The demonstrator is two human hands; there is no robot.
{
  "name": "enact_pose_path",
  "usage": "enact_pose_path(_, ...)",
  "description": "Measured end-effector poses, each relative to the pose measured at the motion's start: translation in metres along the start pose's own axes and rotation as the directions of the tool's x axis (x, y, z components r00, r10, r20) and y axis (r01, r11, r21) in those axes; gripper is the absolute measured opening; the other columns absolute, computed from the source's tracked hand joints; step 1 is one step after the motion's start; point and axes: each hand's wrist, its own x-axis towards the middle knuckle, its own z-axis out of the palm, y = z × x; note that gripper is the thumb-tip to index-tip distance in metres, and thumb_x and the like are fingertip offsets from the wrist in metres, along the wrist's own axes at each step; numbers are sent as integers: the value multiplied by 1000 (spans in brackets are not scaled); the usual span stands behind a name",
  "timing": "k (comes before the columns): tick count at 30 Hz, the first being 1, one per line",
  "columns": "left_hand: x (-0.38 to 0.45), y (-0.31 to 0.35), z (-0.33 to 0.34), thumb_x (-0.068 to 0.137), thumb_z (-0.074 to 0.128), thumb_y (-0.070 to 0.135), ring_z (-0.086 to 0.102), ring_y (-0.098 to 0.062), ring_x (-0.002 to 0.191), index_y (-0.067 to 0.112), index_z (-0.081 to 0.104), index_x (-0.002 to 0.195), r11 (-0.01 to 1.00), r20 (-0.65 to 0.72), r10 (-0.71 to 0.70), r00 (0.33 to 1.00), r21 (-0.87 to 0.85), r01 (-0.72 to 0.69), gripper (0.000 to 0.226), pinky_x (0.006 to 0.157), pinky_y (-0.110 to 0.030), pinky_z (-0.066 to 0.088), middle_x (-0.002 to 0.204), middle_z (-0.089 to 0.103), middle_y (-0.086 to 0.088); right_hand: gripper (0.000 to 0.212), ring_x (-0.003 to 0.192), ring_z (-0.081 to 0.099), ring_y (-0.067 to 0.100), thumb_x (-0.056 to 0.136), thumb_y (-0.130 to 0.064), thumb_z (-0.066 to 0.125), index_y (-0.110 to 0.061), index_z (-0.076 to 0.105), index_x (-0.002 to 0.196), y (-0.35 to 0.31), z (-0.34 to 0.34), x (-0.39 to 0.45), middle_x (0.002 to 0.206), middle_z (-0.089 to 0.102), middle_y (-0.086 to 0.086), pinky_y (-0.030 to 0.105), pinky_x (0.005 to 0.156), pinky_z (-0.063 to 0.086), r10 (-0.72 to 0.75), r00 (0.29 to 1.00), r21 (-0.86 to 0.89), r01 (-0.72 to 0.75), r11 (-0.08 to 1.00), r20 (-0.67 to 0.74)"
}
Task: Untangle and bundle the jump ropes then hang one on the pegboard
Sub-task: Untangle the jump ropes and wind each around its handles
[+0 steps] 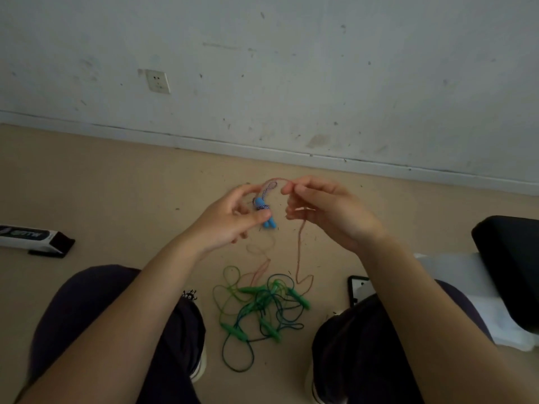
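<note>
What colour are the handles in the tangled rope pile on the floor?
Green handles, clearest in the head view.

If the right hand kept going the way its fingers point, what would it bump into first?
Probably the left hand, holding the blue-handled striped rope bundle. The right hand points left toward it, though depth is unclear.

Bare forearms, dark purple trousers (96, 310), dark shoes with white soles (199, 371).

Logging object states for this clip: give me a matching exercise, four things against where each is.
Things:
1. blue handles
2. pink cord
3. green ropes
4. wall socket

Places:
A. tangled on the floor between the feet
B. on the wall, upper left
C. at the left hand, wrapped with striped cord
D. hanging from the right hand to the floor

Pairs: 1-C, 2-D, 3-A, 4-B
</note>
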Motion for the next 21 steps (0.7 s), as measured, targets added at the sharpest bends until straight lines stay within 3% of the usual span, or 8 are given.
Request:
enact_pose_path(2,0,2,5,89,70,44,65,-6,80,49,56,128,995,4,93,996,-42,-93,42,58,-21,51,101,65,6,20,82,62,12,97,-2,49,-5,68,98,3,3,1,88,68,3,28,83,51,-18,999,-37,20,999,32)
enact_pose_path(4,0,3,9,91,68,37,63,-5,84,49,66,111,987,-14,153,988,-49,-153,23,61,-19,50,102,67,8,18,85,64,6,96,-1,52,-4,69,101,6,6,1,93,73,-3,22,81,50,-26,999,-73,29,997,36)
enact_pose_path(8,-3,3,4,93,65,36,67,5,92,39,76,87,984,2,146,989,-99,-145,13,74,-12,47,96,76,17,19,73,58,0,93,-4,59,-15,74,96,7,7,1,92,74,-6,20,67,42,-60,997,-123,53,991,-52)
enact_pose_path(11,-5,2,-1,98,59,36,71,-6,94,35,79,90,973,30,162,986,-170,-155,22,81,-21,51,99,77,8,21,67,51,10,92,0,58,-13,74,93,8,7,2,83,68,1,23,63,40,-44,992,35,49,998,-120)
enact_pose_path(15,-8,4,6,102,54,29,71,-1,89,30,77,98,970,34,143,989,-202,-133,23,76,-11,47,95,78,8,13,69,67,18,93,4,56,-2,66,99,10,10,3,79,69,11,25,66,57,-2,996,120,13,993,-93)
enact_pose_path(17,-10,5,10,102,51,36,70,-1,95,29,76,105,975,117,126,985,-198,-101,26,87,-18,45,94,78,7,12,73,72,22,92,6,56,0,64,98,11,12,3,82,72,15,28,72,61,13,997,136,-1,991,-82)
enact_pose_path(19,-11,4,12,101,50,43,72,-13,98,17,72,113,985,223,114,968,-156,-81,36,102,-32,40,88,77,-1,11,73,72,22,91,7,57,0,65,94,11,13,3,83,72,15,27,72,61,21,995,124,-8,992,-97)
enact_pose_path(21,-11,5,10,102,51,36,71,-22,77,13,69,95,982,240,109,965,-175,-67,30,94,-37,48,66,66,-3,5,71,69,22,92,1,60,-2,64,91,12,12,4,81,70,14,28,66,59,39,991,106,-25,994,-125)
